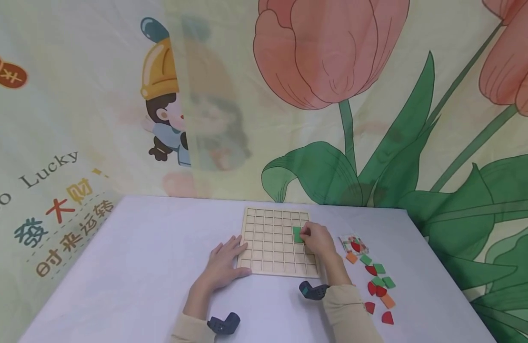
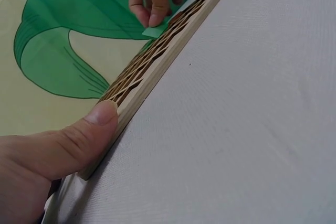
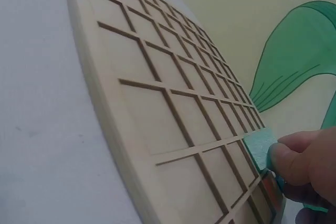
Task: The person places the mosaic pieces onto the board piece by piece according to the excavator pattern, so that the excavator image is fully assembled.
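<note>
One tile (image 1: 297,234) (green) in right hand (image 1: 317,239)

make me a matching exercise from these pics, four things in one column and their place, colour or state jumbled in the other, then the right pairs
Column one
1. left hand
2. right hand
3. grid board
4. red pieces

Column two, as the head view shows it
A. pale wood, divided into small squares
B. scattered to the right of the board
C. touching the board's left edge
D. pinching a green piece over the board's right side

Right pairs
1-C
2-D
3-A
4-B
</note>
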Motion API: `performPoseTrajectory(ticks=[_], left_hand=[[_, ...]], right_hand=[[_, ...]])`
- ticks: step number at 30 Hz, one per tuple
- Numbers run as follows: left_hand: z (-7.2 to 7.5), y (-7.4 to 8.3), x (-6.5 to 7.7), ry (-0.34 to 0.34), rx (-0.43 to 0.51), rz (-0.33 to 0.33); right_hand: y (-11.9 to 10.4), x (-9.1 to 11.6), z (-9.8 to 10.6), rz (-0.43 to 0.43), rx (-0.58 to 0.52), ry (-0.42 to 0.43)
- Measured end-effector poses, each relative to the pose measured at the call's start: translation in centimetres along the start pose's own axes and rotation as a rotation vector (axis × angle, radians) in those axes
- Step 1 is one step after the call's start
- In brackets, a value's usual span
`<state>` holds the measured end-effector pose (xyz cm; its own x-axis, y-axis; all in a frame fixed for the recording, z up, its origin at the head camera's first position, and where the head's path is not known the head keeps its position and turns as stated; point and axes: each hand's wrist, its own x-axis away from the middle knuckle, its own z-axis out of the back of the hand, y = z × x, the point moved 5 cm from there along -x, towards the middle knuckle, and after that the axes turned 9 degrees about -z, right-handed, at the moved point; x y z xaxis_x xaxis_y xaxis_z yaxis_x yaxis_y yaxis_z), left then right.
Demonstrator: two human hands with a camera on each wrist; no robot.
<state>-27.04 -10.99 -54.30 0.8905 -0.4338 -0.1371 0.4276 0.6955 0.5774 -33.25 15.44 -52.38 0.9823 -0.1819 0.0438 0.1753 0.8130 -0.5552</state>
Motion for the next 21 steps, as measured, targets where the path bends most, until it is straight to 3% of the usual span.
performPoseTrajectory(ticks=[11, 21], left_hand=[[0.3, 0.1, 0.3, 0.019, -0.007, -0.01], [0.1, 0.1, 0.1, 0.017, -0.001, 0.002]], right_hand=[[-0.9, 0.1, -0.6, 0.044, 0.128, 0.057], [-1.2, 0.5, -0.3, 0.05, 0.176, 0.078]])
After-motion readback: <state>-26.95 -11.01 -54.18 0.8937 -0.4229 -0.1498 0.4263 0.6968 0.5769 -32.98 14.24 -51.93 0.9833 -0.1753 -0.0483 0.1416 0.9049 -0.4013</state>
